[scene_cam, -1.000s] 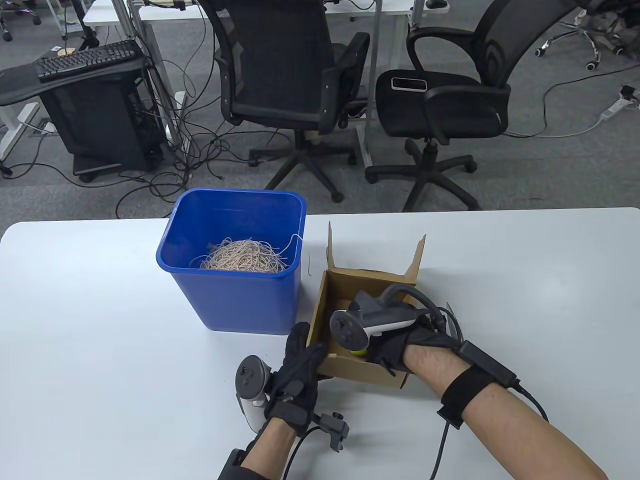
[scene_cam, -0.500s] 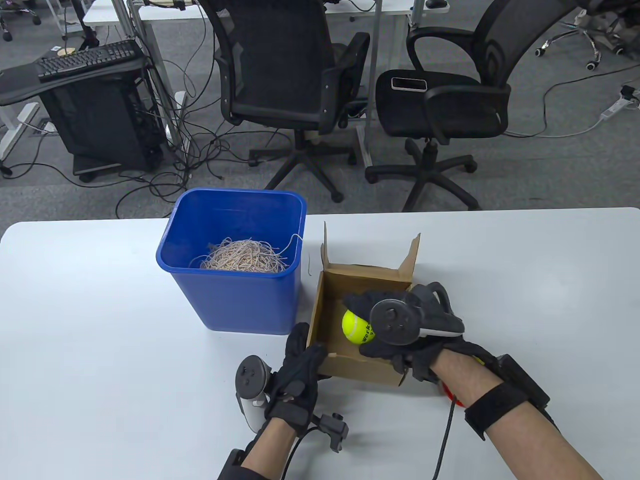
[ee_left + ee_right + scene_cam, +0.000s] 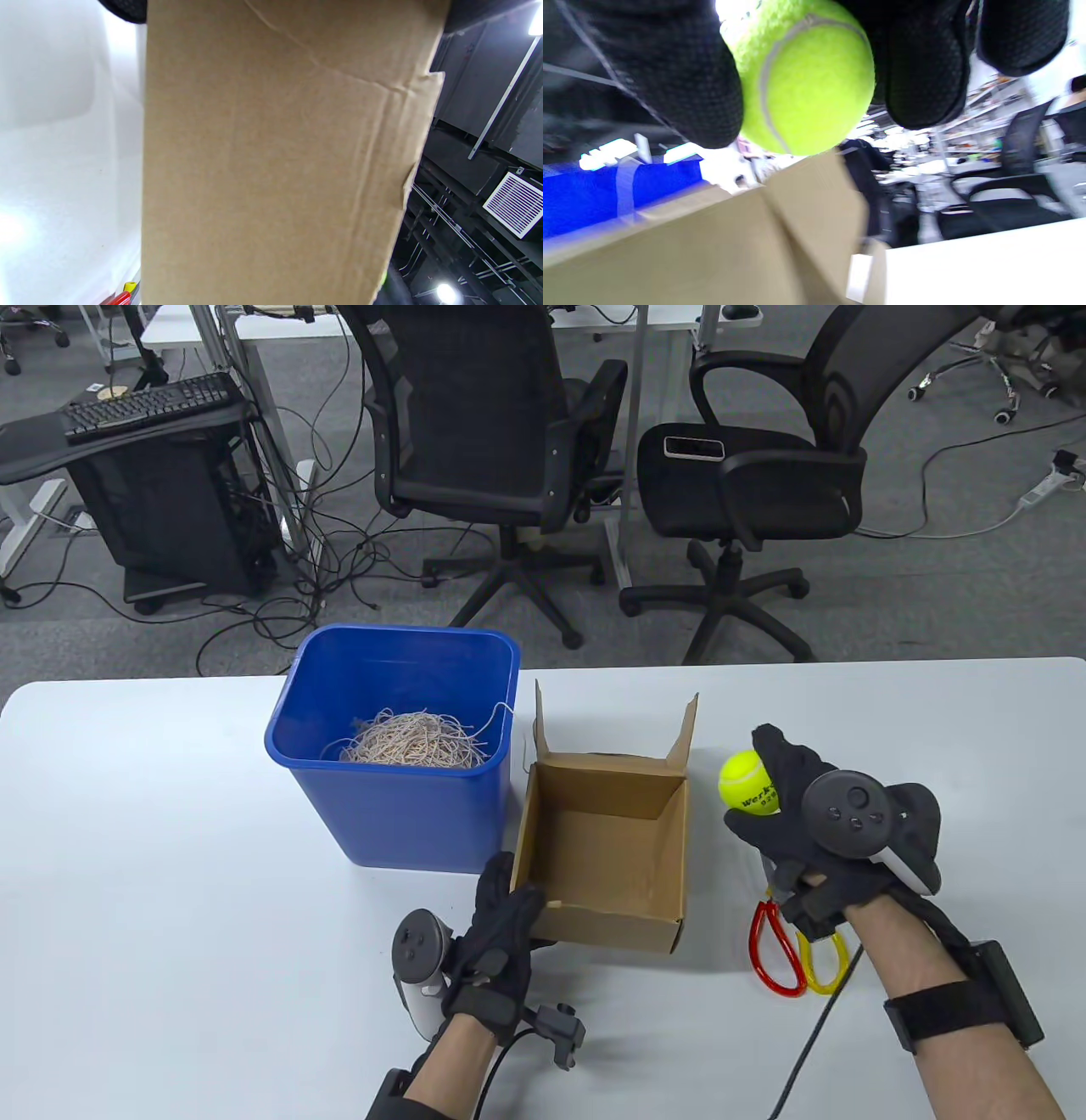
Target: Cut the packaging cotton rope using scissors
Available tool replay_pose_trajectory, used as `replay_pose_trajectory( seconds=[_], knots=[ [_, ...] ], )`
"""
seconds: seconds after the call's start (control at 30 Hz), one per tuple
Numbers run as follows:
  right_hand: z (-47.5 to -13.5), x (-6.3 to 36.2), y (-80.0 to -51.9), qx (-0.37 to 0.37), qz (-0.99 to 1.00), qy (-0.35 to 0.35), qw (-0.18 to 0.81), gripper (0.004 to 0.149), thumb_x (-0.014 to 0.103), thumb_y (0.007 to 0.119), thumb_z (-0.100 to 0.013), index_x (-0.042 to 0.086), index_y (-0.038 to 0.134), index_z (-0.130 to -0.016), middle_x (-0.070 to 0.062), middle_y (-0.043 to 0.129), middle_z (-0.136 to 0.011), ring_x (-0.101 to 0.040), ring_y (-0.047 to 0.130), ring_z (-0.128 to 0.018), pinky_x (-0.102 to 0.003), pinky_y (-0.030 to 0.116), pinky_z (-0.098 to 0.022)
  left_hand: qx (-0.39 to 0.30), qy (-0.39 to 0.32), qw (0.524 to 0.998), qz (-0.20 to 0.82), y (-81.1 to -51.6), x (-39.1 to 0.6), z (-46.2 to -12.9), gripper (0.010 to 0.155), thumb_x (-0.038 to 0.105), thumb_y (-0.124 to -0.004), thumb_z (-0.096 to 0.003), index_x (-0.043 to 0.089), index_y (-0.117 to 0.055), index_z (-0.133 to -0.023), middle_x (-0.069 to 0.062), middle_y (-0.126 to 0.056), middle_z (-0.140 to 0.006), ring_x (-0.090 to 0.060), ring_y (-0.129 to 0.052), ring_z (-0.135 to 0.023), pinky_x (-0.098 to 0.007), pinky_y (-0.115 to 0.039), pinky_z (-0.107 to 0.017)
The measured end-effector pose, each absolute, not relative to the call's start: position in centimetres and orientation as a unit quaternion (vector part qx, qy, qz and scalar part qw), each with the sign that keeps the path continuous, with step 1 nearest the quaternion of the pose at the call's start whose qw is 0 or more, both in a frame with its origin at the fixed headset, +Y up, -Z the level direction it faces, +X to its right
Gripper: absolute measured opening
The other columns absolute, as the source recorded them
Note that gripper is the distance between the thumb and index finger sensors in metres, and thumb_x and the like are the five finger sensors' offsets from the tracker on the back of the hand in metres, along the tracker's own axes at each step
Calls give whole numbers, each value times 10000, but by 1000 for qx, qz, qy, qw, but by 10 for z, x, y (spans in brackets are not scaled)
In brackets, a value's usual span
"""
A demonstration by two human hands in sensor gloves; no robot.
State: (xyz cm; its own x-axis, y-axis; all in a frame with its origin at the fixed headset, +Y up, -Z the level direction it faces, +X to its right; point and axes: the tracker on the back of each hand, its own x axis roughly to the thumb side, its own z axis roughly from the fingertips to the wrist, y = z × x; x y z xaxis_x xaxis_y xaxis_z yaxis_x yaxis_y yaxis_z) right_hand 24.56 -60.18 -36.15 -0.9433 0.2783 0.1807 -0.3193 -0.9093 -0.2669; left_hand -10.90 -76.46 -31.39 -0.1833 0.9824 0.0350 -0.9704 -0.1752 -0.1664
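A heap of cut cotton rope lies in a blue bin left of an open cardboard box, whose inside is bare. My left hand grips the box's near left corner; the box wall fills the left wrist view. My right hand holds a yellow-green tennis ball above the table, right of the box; the fingers wrap the ball in the right wrist view. Scissors with red and yellow handles lie on the table under my right wrist, blades hidden.
The white table ends just behind the bin and box. Two black office chairs stand on the floor beyond it. A scissor handle tip shows at the bottom of the left wrist view.
My right hand lifted the tennis ball out of the box and moved it right, uncovering the scissors. The box shifted slightly left; my left hand stayed on its corner.
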Motion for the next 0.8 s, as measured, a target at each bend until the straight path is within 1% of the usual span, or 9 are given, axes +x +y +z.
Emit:
replay_pose_trajectory(
  seconds=[0.1,0.13,0.27,0.43,0.57,0.6,0.67,0.73,0.8],
  knots=[
    [-369,263,-628,26,988,-113,101,922,466,1000,-325,48,597,-1041,-321,830,-898,-436,954,-520,-723,720,-497,-41,-75,638,765,-764,-109,-314,961,632,-704,-529,100,-97,-1050,-331,-68,-1027,-673,-391,-864,-717,-542,-583],
    [-371,268,-637,7,992,-90,85,938,473,997,-326,45,576,-1047,-315,830,-895,-433,954,-521,-722,720,-498,-41,-76,639,765,-765,-109,-314,963,633,-704,-529,100,-95,-1050,-330,-68,-1028,-673,-392,-864,-716,-543,-583],
    [-382,286,-669,-60,997,-19,49,897,476,990,-330,44,617,-1023,-321,840,-886,-447,951,-524,-729,708,-501,-44,-75,640,763,-765,-109,-314,964,633,-704,-529,99,-94,-1050,-331,-67,-1028,-673,-390,-865,-715,-543,-584],
    [-392,299,-705,-119,989,92,-3,858,450,953,-366,60,611,-1050,-319,810,-944,-485,909,-641,-742,659,-545,-46,-74,640,763,-765,-109,-314,963,633,-703,-532,100,-91,-1050,-330,-66,-1028,-674,-390,-864,-715,-542,-584],
    [-392,306,-728,-136,981,142,10,836,423,912,-402,69,573,-1078,-328,753,-999,-529,854,-728,-758,617,-570,-47,-75,638,765,-765,-109,-314,963,633,-702,-532,101,-89,-1050,-330,-64,-1029,-673,-389,-866,-714,-541,-586],
    [-390,308,-728,-142,980,135,17,844,431,898,-412,75,541,-1089,-323,726,-1018,-529,837,-751,-754,619,-572,-48,-75,638,765,-765,-109,-314,964,634,-702,-531,102,-89,-1050,-329,-65,-1029,-673,-388,-866,-715,-540,-586],
    [-388,311,-728,-140,982,119,32,845,431,907,-403,80,556,-1087,-321,727,-1025,-549,819,-774,-760,612,-572,-48,-75,639,764,-765,-109,-315,964,635,-702,-532,103,-87,-1050,-330,-64,-1029,-673,-388,-866,-715,-540,-586],
    [-384,313,-725,-139,983,111,39,866,454,892,-411,99,509,-1103,-313,626,-1088,-570,717,-866,-774,566,-593,-49,-76,640,763,-765,-109,-315,963,635,-702,-532,106,-86,-1050,-329,-63,-1029,-673,-387,-866,-714,-540,-587],
    [-378,311,-717,-119,988,73,67,900,473,880,-413,83,464,-1108,-327,472,-1130,-602,554,-936,-787,512,-605,-49,-76,640,763,-765,-109,-314,963,634,-703,-533,106,-87,-1051,-328,-62,-1029,-673,-387,-866,-715,-539,-586]
  ],
)
